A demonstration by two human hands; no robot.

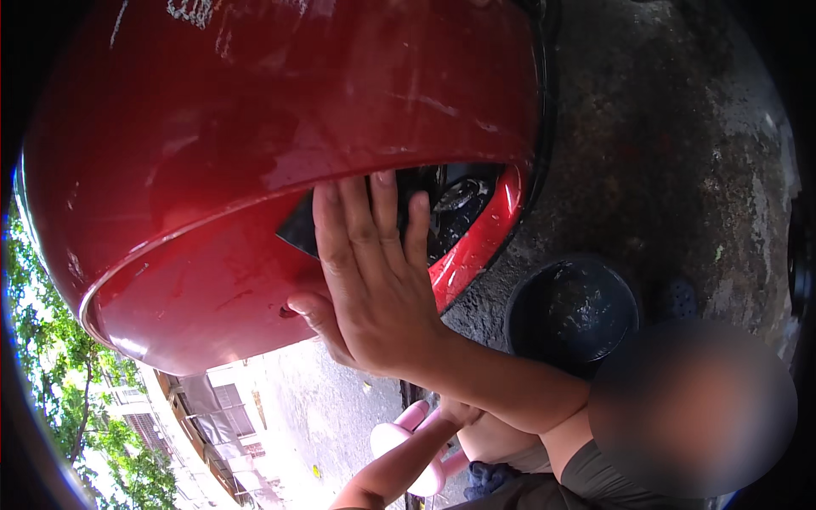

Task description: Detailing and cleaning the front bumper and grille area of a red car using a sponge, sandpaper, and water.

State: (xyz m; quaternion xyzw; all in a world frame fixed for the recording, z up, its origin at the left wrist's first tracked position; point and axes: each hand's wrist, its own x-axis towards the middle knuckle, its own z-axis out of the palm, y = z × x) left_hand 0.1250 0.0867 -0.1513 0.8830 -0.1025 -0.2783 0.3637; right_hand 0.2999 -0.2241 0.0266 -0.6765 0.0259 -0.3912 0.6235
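My right hand (382, 280) lies flat at a recess in a red painted body panel (382, 95), its fingers spread and its thumb out to the left. Under the fingers shows a black pointed piece (298, 226); whether it is a loose sheet or part of the recess, I cannot tell. Inside the dark opening, a wet oval part (462, 194) sits beside a red rim (478, 248). My left hand (462, 411) is at my bare knee, partly hidden behind my right forearm, so its grip is unclear.
A dark bucket (574, 312) with liquid in it stands on the wet, stained ground (644, 159), right of my hand. Below lie a pink object (405, 443) and a dark blue cloth (488, 478). Trees (83, 382) and a building (210, 421) appear sideways at left.
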